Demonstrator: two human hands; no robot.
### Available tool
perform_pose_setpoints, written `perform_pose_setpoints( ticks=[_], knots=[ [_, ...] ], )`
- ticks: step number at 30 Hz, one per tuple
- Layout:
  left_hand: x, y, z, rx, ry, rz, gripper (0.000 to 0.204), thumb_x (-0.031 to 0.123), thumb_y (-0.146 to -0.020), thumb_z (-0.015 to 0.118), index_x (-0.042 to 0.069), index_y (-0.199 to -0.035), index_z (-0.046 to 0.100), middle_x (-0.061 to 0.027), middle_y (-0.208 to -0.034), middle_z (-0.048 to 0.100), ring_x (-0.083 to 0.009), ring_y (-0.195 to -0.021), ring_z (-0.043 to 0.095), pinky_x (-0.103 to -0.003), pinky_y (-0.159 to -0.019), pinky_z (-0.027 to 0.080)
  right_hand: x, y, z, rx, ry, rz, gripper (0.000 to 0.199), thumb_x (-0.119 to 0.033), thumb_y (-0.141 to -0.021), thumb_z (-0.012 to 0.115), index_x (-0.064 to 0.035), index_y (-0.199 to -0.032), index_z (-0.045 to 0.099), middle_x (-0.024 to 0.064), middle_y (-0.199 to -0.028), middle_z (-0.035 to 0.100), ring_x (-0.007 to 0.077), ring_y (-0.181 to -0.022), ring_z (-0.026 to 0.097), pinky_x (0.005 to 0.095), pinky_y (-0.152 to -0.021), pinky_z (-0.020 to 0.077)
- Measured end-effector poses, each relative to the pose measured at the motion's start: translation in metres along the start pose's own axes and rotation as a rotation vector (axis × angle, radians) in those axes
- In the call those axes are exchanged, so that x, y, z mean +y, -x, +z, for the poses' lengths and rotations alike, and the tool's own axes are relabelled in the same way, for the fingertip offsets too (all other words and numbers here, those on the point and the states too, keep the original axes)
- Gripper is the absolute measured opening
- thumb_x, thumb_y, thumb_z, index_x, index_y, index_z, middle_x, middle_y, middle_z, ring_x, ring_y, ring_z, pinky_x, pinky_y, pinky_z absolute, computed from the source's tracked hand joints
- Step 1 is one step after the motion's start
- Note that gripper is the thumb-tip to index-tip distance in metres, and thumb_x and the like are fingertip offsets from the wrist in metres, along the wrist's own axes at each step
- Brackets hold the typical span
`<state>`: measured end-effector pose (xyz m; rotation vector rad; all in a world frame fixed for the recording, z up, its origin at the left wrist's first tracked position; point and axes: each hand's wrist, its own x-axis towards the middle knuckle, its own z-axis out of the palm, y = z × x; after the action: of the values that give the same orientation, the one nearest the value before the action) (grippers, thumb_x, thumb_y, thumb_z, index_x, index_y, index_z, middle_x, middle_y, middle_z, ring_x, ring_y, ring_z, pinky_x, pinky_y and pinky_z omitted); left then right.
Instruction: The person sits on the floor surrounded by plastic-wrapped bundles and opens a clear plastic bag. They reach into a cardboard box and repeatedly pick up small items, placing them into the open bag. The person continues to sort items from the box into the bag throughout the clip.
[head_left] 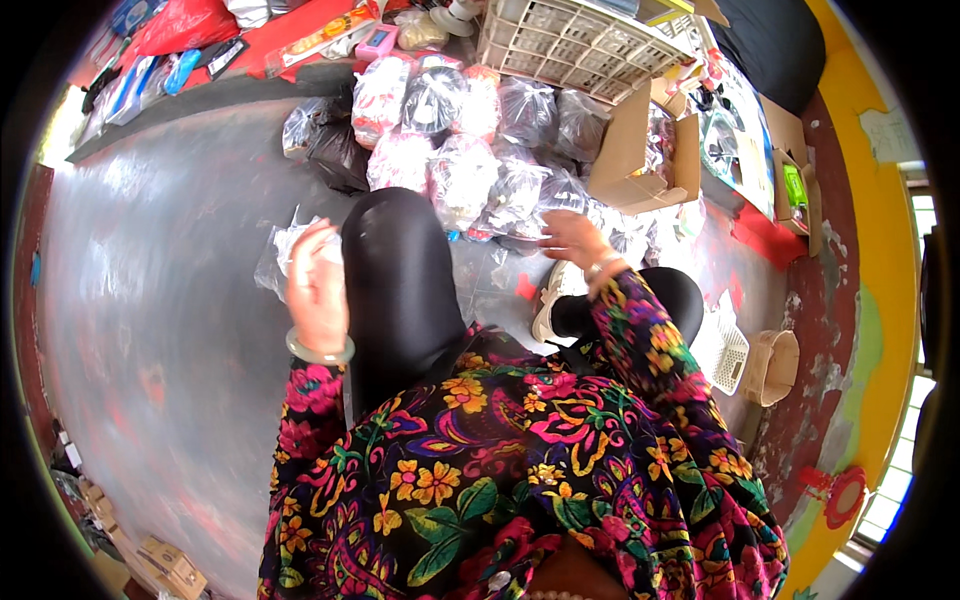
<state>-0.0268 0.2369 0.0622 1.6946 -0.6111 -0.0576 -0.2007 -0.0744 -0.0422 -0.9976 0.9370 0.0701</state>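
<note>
Looks like a reaching step: my right grip (574, 238) is spread, and bulging clear-plastic bags (516, 190) at twelve o'clock call for narrowing. Left grip (318, 285) by crumpled whitish plastic bag (286, 243); can't tell its hold.

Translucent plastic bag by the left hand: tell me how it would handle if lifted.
The translucent plastic bag by the left hand would probably be floppy, since it lies crumpled. Its thin, see-through film suggests it is light for its size. Its glossy surface may make it slippery.

no text, label, number or sign can be read. any print on the orange packet (328, 38), near the red cloth's (262, 50) front edge, is too small to make out.
</note>
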Motion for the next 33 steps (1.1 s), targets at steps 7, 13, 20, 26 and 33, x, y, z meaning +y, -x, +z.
perform_pose_setpoints(
  ticks=[7,13,20,26,33],
  knots=[
    [0.031,-0.014,0.032,-0.544,-0.792,0.476,0.032,0.023,-0.069,0.063,0.005,-0.095,0.060,-0.0131,-0.118,0.048,-0.0319,-0.117,0.037,-0.044,-0.094,0.028,0.059,-0.124,0.019,0.327,-0.521,0.318,0.074,-0.039,-0.078,0.059,-0.0089,-0.133,0.021,0.0196,-0.138,0.015,0.0392,-0.117,0.032,0.0513,-0.088,0.0347],
    [0.029,-0.024,0.034,-0.576,-0.753,0.477,0.027,0.020,-0.068,0.062,0.005,-0.091,0.061,-0.0125,-0.112,0.053,-0.0318,-0.113,0.042,-0.044,-0.093,0.029,0.076,-0.168,0.024,0.314,-0.725,0.249,0.076,-0.045,-0.073,0.064,-0.0092,-0.128,0.026,0.0184,-0.133,0.024,0.0322,-0.119,0.030,0.0470,-0.091,0.0336],
    [0.031,-0.031,0.039,-0.588,-0.760,0.478,0.023,0.017,-0.067,0.061,0.005,-0.087,0.062,-0.0127,-0.108,0.055,-0.0313,-0.110,0.045,-0.044,-0.091,0.031,0.074,-0.180,0.026,0.242,-0.921,0.172,0.044,-0.030,-0.073,0.066,-0.0139,-0.107,0.044,0.0127,-0.107,0.048,0.0284,-0.096,0.047,0.0486,-0.080,0.0374],
    [0.030,-0.033,0.041,-0.604,-0.771,0.477,0.022,0.016,-0.067,0.061,0.005,-0.087,0.062,-0.0126,-0.108,0.055,-0.0313,-0.109,0.045,-0.044,-0.091,0.031,0.089,-0.186,0.024,0.307,-0.893,0.140,0.034,-0.018,-0.079,0.059,-0.0107,-0.109,0.046,0.0104,-0.109,0.047,0.0305,-0.098,0.045,0.0497,-0.081,0.0397],
    [0.029,-0.032,0.042,-0.596,-0.769,0.489,0.021,0.016,-0.067,0.061,0.005,-0.086,0.062,-0.0125,-0.108,0.055,-0.0315,-0.109,0.045,-0.044,-0.090,0.031,0.121,-0.187,0.026,0.270,-0.874,0.063,0.016,-0.017,-0.081,0.057,-0.0110,-0.095,0.051,0.0059,-0.089,0.054,0.0229,-0.084,0.051,0.0457,-0.079,0.0379]
  ],
)
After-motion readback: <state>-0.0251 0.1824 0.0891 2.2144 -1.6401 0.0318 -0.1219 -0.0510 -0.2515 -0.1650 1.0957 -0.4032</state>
